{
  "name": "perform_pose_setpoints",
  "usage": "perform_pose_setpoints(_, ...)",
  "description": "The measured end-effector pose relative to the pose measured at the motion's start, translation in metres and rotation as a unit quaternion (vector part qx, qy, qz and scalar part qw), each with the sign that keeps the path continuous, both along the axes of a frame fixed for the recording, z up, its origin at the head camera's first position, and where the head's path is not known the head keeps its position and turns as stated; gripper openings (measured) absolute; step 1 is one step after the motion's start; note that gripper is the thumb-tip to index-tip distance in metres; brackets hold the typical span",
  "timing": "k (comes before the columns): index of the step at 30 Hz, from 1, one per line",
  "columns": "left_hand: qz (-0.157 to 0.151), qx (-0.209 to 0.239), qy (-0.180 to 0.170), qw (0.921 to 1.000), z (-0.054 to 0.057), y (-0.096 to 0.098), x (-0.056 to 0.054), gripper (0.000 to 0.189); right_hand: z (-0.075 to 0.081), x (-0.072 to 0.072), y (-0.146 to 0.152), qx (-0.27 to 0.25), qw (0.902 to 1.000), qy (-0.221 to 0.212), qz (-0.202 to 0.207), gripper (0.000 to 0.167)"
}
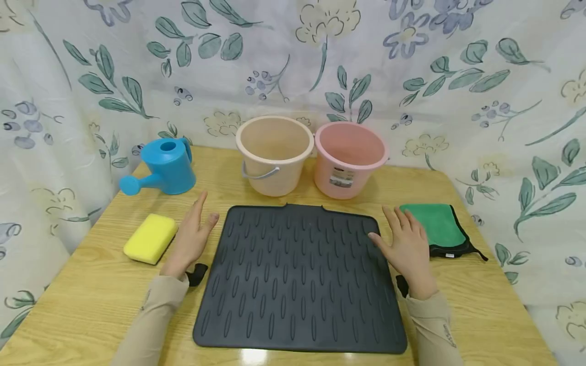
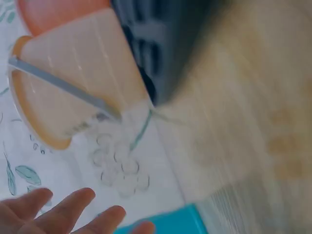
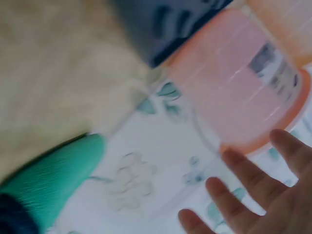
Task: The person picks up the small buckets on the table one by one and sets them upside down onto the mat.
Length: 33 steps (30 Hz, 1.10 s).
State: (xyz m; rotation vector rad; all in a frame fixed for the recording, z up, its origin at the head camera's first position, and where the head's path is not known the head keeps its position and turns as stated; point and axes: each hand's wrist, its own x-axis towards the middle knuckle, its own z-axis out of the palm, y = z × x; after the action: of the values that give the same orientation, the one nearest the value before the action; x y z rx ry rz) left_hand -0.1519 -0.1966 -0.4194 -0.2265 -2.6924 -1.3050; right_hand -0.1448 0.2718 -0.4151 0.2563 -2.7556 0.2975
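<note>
A dark grey ridged mat (image 1: pixel 299 279) lies flat on the wooden table between both hands. On its left side is my left hand (image 1: pixel 189 236), fingers extended and holding nothing, with a yellow sponge (image 1: pixel 150 236) just beyond it. My right hand (image 1: pixel 406 244) is spread by the mat's right edge, also without anything in it. Beside that hand lies a green cloth item (image 1: pixel 437 223) with black trim and a short cord, partly covered by the hand. Spread fingers of the left hand (image 2: pixel 63 214) show in the left wrist view, those of the right hand (image 3: pixel 263 195) in the right wrist view.
Behind the mat stand a beige bucket (image 1: pixel 276 173) with a grey handle and a pink bucket (image 1: pixel 331 178) with a label, side by side. A blue watering can (image 1: pixel 171 170) is at the back left of the table (image 1: pixel 87 284). A floral curtain (image 1: pixel 284 76) hangs behind.
</note>
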Motion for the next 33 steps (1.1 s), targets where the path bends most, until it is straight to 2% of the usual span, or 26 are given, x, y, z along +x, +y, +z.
perform_pose_setpoints(3,-0.018,0.073,-0.023,0.9969,0.003,0.006,-0.009,0.068,0.006,-0.011,-0.013,0.012,0.9991,0.031,0.028,0.074)
perform_pose_setpoints(5,-0.024,0.105,-0.041,0.9933,0.005,0.010,-0.015,0.067,0.011,-0.019,-0.022,0.019,0.9979,0.043,0.045,0.074)
perform_pose_setpoints(8,-0.030,0.163,-0.064,0.9842,0.011,0.016,-0.026,0.066,0.019,-0.030,-0.037,0.026,0.9958,0.056,0.067,0.074)
perform_pose_setpoints(13,-0.033,0.267,-0.087,0.9592,0.022,0.030,-0.046,0.068,0.032,-0.046,-0.062,0.028,0.9921,0.064,0.104,0.069)
perform_pose_setpoints(17,-0.019,0.325,-0.074,0.9425,0.037,0.044,-0.059,0.068,0.041,-0.056,-0.082,0.024,0.9885,0.077,0.128,0.067)
perform_pose_setpoints(21,-0.008,0.383,-0.058,0.9219,0.049,0.060,-0.067,0.068,0.046,-0.064,-0.098,0.012,0.9856,0.088,0.144,0.064)
perform_pose_setpoints(23,-0.001,0.410,-0.056,0.9104,0.050,0.066,-0.069,0.067,0.046,-0.067,-0.106,0.004,0.9849,0.086,0.151,0.062)
perform_pose_setpoints(27,0.029,0.454,-0.054,0.8891,0.044,0.073,-0.069,0.065,0.046,-0.076,-0.122,-0.002,0.9814,0.086,0.171,0.060)
perform_pose_setpoints(29,0.037,0.460,-0.054,0.8853,0.040,0.076,-0.070,0.065,0.048,-0.080,-0.130,-0.003,0.9798,0.088,0.180,0.060)
perform_pose_setpoints(33,0.035,0.451,-0.060,0.8900,0.031,0.081,-0.073,0.067,0.053,-0.086,-0.144,-0.006,0.9774,0.092,0.190,0.059)
